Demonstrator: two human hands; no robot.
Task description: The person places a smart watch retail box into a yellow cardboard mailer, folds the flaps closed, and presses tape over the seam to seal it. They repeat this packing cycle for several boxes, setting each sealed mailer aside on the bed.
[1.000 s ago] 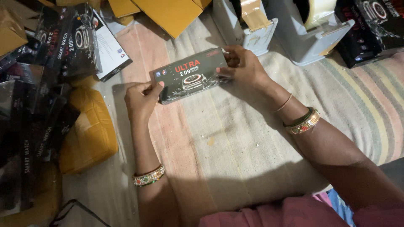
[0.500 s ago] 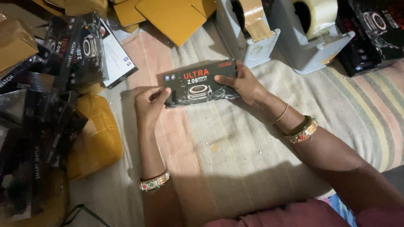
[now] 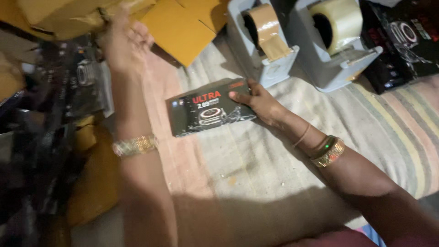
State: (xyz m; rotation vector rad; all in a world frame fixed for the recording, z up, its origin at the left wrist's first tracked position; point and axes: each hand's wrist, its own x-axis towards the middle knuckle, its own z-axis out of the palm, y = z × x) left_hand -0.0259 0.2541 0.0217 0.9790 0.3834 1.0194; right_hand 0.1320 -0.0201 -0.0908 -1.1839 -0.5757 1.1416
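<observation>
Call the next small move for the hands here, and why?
Probably close the left hand on a yellow envelope and draw it toward the black box. That hand is up at the envelope stack, blurred, so its grasp is unclear. The right hand pins the box flat on the striped cloth, apart from the envelopes.

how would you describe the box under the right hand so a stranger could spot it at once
Find the striped cloth spread over the floor, with two grey tape dispensers at its far edge. Just in front of the left dispenser lies a flat black box, pinned at its right end by the right hand. Unlike the other black boxes stacked at the sides, it lies alone in the open middle.
</observation>
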